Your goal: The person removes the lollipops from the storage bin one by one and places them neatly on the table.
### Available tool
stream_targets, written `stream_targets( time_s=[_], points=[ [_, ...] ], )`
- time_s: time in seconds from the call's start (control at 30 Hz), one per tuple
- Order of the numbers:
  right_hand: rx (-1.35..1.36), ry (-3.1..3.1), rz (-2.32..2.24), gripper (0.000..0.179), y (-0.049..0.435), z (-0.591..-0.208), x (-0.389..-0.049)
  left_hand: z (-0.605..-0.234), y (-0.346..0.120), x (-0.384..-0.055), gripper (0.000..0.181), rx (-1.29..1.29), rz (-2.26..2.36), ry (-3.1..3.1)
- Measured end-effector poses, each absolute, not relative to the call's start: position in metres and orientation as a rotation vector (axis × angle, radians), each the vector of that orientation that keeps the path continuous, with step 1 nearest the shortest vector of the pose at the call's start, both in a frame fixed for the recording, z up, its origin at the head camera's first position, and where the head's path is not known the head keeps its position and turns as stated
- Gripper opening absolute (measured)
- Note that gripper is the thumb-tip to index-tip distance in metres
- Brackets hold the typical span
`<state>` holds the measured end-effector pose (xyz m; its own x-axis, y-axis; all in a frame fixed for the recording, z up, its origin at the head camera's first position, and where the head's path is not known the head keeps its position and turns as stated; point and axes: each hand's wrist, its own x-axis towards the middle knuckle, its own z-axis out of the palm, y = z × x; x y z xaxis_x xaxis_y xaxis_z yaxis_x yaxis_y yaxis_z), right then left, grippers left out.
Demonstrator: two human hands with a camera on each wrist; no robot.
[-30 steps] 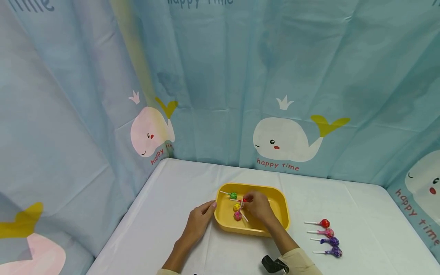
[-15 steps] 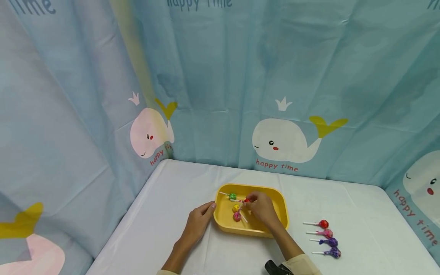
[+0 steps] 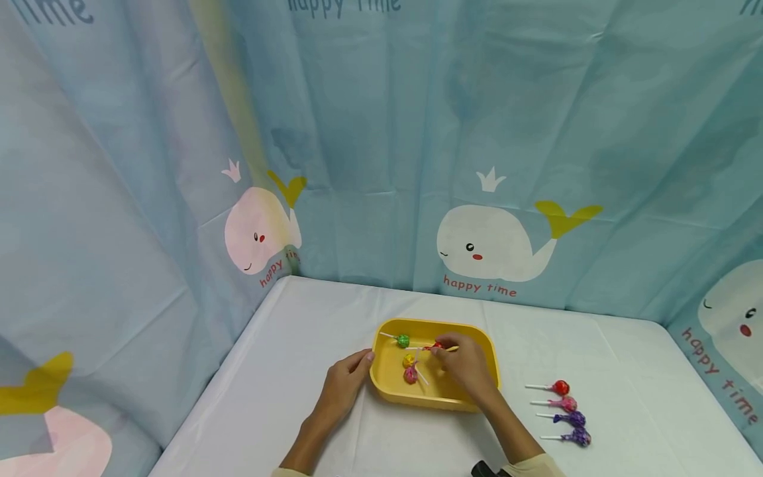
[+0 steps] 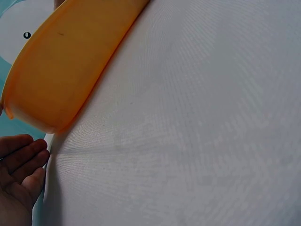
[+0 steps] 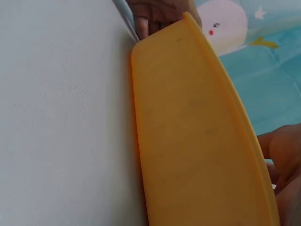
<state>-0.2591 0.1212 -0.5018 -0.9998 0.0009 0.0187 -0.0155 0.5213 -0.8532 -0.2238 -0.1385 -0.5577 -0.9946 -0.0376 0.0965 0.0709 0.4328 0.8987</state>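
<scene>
Inside the yellow tray (image 3: 429,401), the fingertips of my right hand (image 3: 467,364) pinch a red lollipop (image 3: 438,345), whose stick points left. A short yellowish stick-like bit shows by these fingers; what it belongs to is unclear. Left of them in the tray lie a green lollipop (image 3: 403,340), a yellow lollipop (image 3: 408,360) and a pink lollipop (image 3: 410,375). At the tray's left end my left hand (image 3: 346,383) touches the rim, fingers fairly straight in the left wrist view. In the right wrist view the tray wall (image 5: 193,117) hides the lollipops.
To the right of the tray, a column of lollipops lies on the white tablecloth (image 3: 644,371): red (image 3: 562,387), pink (image 3: 569,403) and two purple ones (image 3: 580,436). A blue curtain (image 3: 369,152) printed with whales hangs behind the table.
My right hand has moved slightly right inside the tray, and the red lollipop has shifted right with it. The left hand stays at the tray's left end.
</scene>
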Motion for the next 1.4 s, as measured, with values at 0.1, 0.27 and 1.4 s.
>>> stream_targets(
  time_s=[0.1, 0.27, 1.4],
  points=[
    [0.016, -2.717, 1.534, 0.023, 0.126, -0.500, -0.256, -0.558, -0.138, -0.224, 0.058, -0.026, -1.630, -2.567],
    [0.015, -2.680, 1.559, 0.025, 0.136, -0.494, -0.251, -0.557, -0.138, -0.223, 0.058, -0.020, -1.636, -2.562],
    [-0.161, -2.634, 1.439, 0.038, 0.219, -0.477, -0.223, -0.558, -0.139, -0.224, 0.059, -0.036, -1.637, -2.559]
  ],
)
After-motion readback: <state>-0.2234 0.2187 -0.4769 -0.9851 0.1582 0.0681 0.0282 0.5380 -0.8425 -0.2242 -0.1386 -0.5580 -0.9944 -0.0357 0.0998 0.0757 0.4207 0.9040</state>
